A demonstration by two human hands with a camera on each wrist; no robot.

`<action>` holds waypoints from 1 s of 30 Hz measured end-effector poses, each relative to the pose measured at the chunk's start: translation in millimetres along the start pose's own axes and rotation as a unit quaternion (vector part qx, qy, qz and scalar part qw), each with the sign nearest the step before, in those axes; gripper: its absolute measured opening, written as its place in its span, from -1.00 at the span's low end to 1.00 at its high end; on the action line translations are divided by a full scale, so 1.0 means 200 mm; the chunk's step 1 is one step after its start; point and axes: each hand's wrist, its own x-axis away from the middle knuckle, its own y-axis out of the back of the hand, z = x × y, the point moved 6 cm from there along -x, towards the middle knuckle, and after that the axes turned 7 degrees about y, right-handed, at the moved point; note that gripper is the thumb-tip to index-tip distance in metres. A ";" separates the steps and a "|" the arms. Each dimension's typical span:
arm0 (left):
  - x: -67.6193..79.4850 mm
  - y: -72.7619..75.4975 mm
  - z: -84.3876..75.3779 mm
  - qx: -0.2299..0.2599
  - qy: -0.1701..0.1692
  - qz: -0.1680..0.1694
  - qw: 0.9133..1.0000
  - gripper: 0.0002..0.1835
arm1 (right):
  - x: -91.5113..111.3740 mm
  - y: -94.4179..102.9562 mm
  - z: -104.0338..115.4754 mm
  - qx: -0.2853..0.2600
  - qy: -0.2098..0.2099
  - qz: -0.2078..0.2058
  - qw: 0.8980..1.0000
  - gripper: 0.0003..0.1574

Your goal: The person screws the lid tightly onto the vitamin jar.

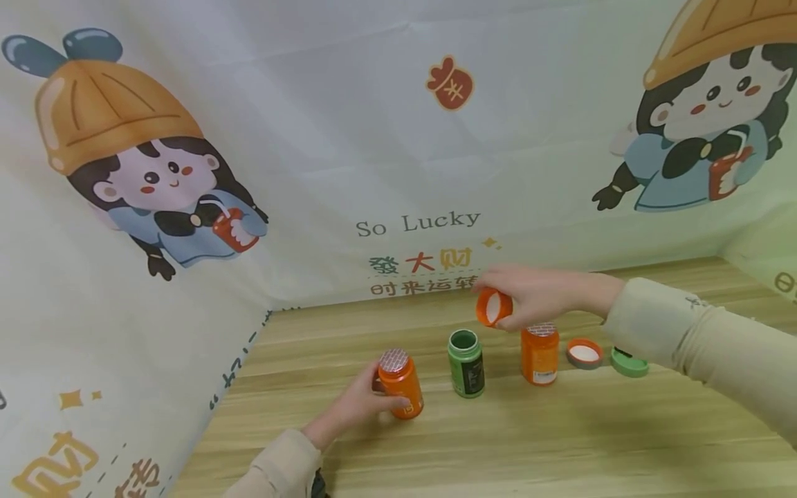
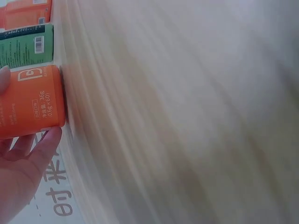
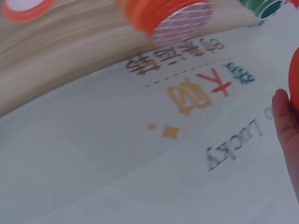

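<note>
My left hand (image 1: 361, 401) grips an orange bottle (image 1: 401, 389) that stands upright on the table, its mouth covered by a patterned seal. The thumb lies across the front of it; white print and the other fingers show in the left wrist view. Higher up, my right hand (image 1: 543, 294) holds an orange cap (image 1: 493, 308) in the air, its white inside facing left and outward. Beside the left bottle is a green bottle (image 1: 467, 366), uncapped, with a dark mouth. A second orange bottle (image 1: 539, 358), also sealed on top, stands below the right hand, which partly overlaps it.
Right of the bottles, another orange-rimmed cap (image 1: 584, 353) lies with its white inside up, next to a green cap (image 1: 630, 362) partly hidden by the right sleeve. A printed cloth (image 1: 349, 152) hangs behind and left of the wooden table (image 1: 473, 449).
</note>
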 end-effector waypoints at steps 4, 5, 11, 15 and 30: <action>0.01 -0.05 -0.02 0.002 0.005 0.025 1.000 -0.28 | -0.08 -0.06 0.08 -0.011 0.019 0.028 0.999 -0.43; 0.01 -0.06 -0.03 0.004 0.002 0.036 0.999 -0.29 | -0.10 -0.07 0.10 -0.015 0.026 0.035 0.999 -0.44; 0.05 -0.16 -0.09 0.000 -0.012 0.082 0.997 -0.33 | -0.14 -0.16 0.23 0.002 0.079 0.058 0.995 -0.44; 0.07 -0.21 -0.13 -0.006 -0.025 0.096 0.995 -0.35 | -0.13 -0.22 0.27 0.035 0.091 0.080 0.992 -0.44; 0.08 -0.27 -0.14 -0.005 -0.040 0.106 0.994 -0.33 | -0.12 -0.32 0.31 0.036 0.101 0.105 0.989 -0.37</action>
